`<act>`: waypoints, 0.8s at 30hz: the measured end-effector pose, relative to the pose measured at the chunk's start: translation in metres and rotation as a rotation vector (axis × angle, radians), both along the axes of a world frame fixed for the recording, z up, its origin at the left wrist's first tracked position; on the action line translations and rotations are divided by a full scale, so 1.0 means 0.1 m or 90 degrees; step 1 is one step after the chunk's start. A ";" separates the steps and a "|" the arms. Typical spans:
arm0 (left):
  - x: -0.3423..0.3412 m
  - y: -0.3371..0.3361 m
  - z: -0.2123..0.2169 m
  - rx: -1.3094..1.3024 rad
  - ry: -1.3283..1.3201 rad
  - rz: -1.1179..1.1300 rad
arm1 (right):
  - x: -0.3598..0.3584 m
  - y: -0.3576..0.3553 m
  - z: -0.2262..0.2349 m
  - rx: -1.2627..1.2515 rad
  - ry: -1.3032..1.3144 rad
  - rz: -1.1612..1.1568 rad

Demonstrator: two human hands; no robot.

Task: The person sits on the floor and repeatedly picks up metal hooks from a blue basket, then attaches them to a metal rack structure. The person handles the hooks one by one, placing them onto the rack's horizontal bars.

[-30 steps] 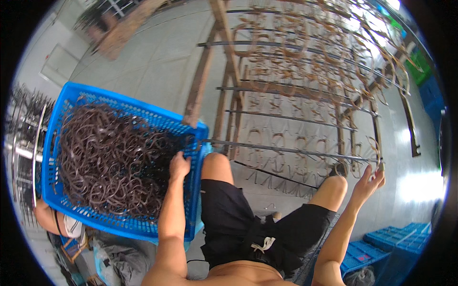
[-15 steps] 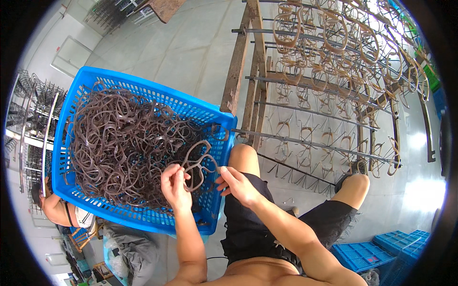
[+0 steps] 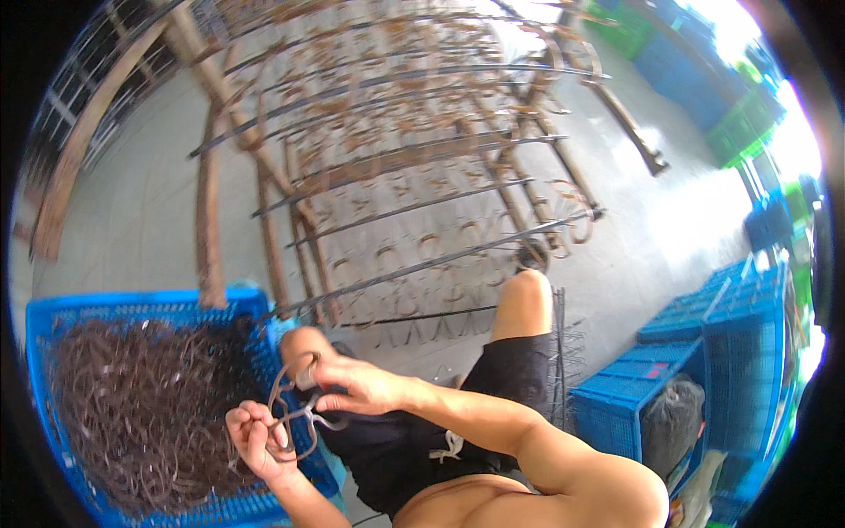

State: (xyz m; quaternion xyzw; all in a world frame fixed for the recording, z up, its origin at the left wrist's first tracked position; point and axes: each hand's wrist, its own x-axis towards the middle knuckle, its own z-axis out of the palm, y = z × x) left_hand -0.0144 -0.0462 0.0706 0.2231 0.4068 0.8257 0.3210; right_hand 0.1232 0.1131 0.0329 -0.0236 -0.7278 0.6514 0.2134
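Right hand pinches a thin, curved frame; left hand curls at its other side, exact grip blurred. Frame sits between both hands; basket of similar pieces lies left. Judged risk: uneven pulling could bend it; a loose pinch, drop it.

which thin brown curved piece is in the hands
The thin brown looped piece held between the left hand and right hand; the similar pieces lie heaped in the blue perforated plastic basket or hang on the wood-framed rack.
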 end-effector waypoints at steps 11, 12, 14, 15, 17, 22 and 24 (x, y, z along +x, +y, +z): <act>-0.29 -0.20 -0.52 -0.597 0.844 0.167 | 1.95 1.30 -0.38 0.049 0.226 -0.868; -0.32 -0.24 -0.68 -0.574 0.858 0.150 | 1.88 1.27 -0.04 -0.340 0.108 -0.977; -0.31 -0.24 -0.99 -0.543 0.915 0.109 | 1.94 1.50 -0.16 -0.332 0.163 -1.062; -0.33 -0.32 -1.20 -0.616 0.863 0.073 | 1.97 1.58 -0.17 -0.340 0.182 -1.070; -0.39 -0.38 -1.47 -0.608 0.738 0.201 | 2.02 1.65 -0.20 -0.334 0.194 -1.055; -0.33 -0.30 -1.51 -0.757 0.666 0.414 | 2.03 1.73 -0.25 -0.378 0.184 -1.035; -0.29 -0.27 -1.46 -0.779 0.731 0.395 | 2.03 1.75 -0.27 -0.401 0.218 -1.023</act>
